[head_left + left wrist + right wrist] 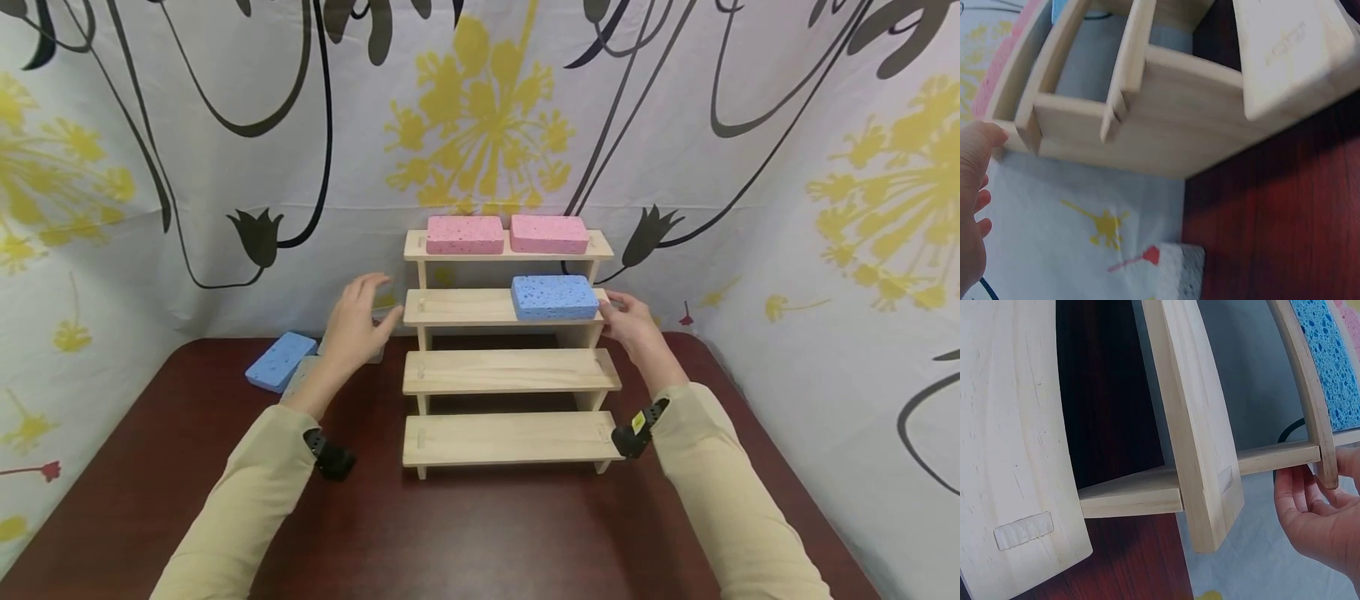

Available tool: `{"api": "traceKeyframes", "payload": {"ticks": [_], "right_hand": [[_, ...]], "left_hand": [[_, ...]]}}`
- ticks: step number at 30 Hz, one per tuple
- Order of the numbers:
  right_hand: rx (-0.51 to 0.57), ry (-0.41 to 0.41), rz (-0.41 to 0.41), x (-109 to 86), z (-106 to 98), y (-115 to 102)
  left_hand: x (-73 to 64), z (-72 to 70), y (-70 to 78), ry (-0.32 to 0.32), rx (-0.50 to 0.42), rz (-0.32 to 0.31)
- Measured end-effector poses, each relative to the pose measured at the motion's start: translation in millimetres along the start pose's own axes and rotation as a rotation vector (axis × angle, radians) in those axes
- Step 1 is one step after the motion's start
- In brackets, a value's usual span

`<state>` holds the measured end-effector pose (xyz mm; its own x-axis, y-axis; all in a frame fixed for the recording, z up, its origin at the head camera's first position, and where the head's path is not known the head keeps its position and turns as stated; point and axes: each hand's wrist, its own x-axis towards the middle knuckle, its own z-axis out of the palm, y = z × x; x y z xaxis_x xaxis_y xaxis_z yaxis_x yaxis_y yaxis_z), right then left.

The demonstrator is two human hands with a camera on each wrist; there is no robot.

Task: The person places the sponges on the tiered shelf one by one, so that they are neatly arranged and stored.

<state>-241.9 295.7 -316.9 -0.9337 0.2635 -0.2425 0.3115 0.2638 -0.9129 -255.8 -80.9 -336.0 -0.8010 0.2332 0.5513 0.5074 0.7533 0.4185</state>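
A pale wooden stepped stand (510,372) with several shelves stands on the table. On its second shelf from the top, toward the right, lies a blue sponge (555,298). My right hand (633,325) grips that shelf's right end, beside the sponge. In the right wrist view, the right hand (1319,515) has its fingers curled beneath the board's end. My left hand (356,329) is raised by the same shelf's left end, fingers spread and holding nothing. In the left wrist view, its thumb (988,134) is at the board ends; whether it touches them I cannot tell.
Two pink sponges (465,235) lie side by side on the top shelf. Left of the stand, another blue sponge (281,361) leans by a grey sponge (302,375), partly behind my left forearm. Patterned cloth (480,125) hangs around the dark red table (495,533).
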Motion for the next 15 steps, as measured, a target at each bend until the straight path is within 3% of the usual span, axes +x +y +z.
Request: {"api": "traceKeyframes", "payload": {"ticks": [15], "right_hand": [[-0.005, -0.018, -0.003, 0.8, -1.4, 0.4]], "left_hand": [[-29.6, -13.2, -56.1, -0.1, 0.031, -0.229]]}}
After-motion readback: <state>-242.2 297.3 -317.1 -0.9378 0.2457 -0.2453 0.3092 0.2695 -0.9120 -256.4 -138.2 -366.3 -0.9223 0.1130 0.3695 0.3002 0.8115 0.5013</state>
